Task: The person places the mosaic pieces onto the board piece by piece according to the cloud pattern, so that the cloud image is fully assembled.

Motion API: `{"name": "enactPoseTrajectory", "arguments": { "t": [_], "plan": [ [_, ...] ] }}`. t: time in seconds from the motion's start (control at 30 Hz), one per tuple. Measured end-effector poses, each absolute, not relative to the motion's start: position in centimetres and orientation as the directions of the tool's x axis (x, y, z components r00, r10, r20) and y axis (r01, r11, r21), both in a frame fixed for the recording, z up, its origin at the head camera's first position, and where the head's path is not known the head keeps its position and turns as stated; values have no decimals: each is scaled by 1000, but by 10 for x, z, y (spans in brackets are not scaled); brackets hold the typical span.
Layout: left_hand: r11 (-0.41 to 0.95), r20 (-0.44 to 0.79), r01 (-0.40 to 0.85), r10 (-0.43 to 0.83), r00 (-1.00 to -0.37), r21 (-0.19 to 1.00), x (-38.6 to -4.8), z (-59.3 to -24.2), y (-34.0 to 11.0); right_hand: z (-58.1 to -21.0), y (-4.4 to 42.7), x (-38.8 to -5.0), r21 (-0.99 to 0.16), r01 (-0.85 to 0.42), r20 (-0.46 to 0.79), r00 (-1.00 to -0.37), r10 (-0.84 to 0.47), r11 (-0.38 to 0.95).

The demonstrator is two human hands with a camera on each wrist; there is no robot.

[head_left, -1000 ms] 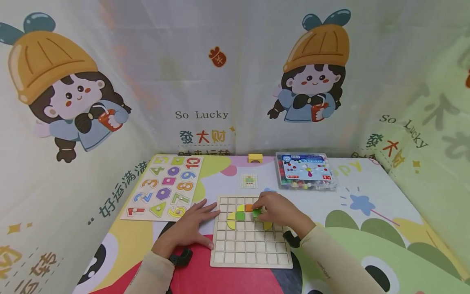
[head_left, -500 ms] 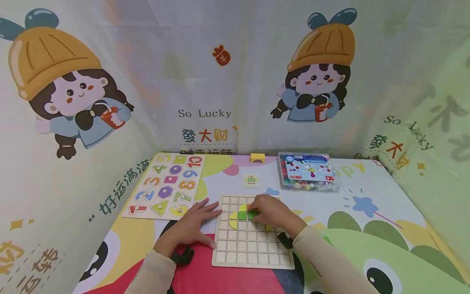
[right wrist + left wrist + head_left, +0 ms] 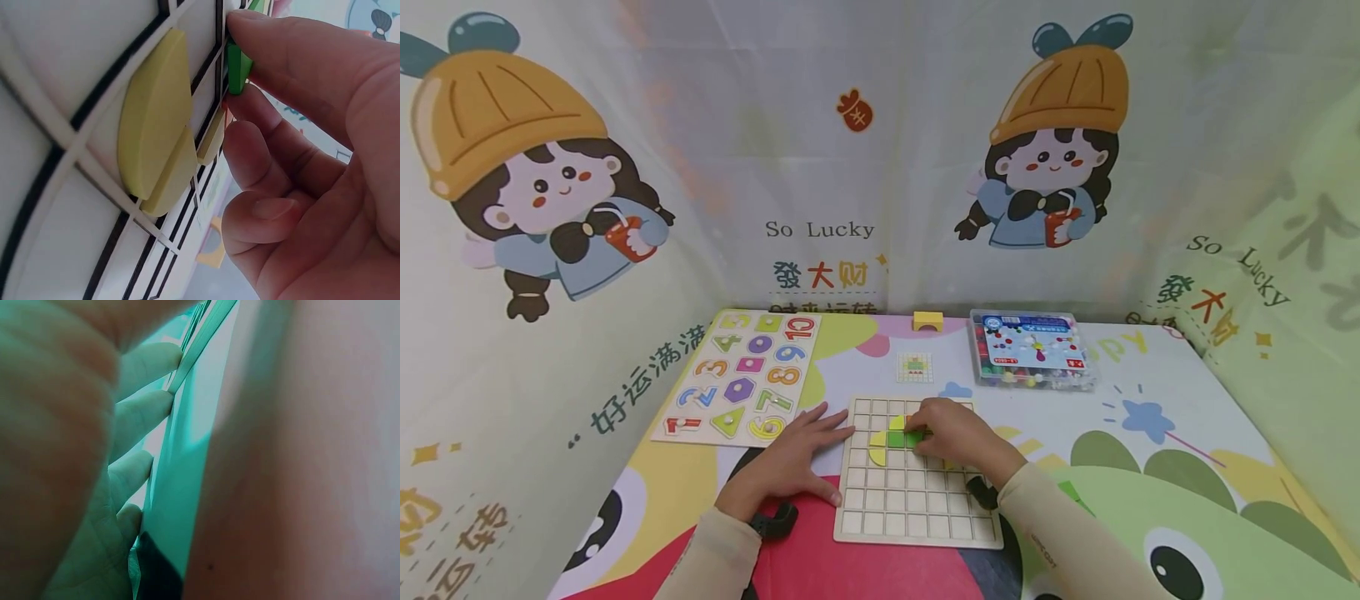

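While the beige, apparently wooden grid board point(image 3: 897, 502) is lying flat on the brightly printed tabletop point(image 3: 865, 575), the person's left hand point(image 3: 800, 454) is resting at its left edge, fingers spread apart. The right hand point(image 3: 958, 437) is reaching over the upper part of the board, thumb and fingers clamping a small flat green piece point(image 3: 235, 69) at the grid, just right of a flat green square point(image 3: 896, 439) and near some flat, round-edged yellow pieces point(image 3: 877, 457). Judging by its looks, the held piece is going to be handling as light, stiff and hardly fragile, perhaps a little slippery on its smooth faces; opposite side edges are offering the best hold.

Farther left, a pale puzzle board with coloured shapes point(image 3: 718, 401) is showing the numerals 1 to 10. Beyond the grid, a small white gridded pattern card point(image 3: 915, 367) is lying flat. A clear plastic case point(image 3: 1086, 382) is carrying a blue-and-white label point(image 3: 1033, 343) whose print is too small for reading, and a yellow arch-shaped block point(image 3: 928, 321) is standing near it. Behind everything, a pale curtain point(image 3: 917, 183) is bearing "So Lucky" and "發大财".
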State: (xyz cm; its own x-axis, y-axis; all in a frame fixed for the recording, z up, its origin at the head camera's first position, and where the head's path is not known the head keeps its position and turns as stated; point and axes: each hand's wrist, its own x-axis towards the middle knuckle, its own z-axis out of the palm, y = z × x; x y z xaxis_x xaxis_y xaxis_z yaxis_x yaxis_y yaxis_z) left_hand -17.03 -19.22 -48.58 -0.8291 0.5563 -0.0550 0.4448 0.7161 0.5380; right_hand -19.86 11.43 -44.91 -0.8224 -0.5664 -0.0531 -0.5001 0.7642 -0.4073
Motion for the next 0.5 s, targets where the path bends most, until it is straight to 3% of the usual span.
{"name": "enactPoseTrajectory", "arguments": {
  "t": [0.5],
  "plan": [
    [719,-56,440,552,-832,539,-171,-487,-192,-452,118,-197,-410,-504,-32,-825,-564,760]
  ]
}}
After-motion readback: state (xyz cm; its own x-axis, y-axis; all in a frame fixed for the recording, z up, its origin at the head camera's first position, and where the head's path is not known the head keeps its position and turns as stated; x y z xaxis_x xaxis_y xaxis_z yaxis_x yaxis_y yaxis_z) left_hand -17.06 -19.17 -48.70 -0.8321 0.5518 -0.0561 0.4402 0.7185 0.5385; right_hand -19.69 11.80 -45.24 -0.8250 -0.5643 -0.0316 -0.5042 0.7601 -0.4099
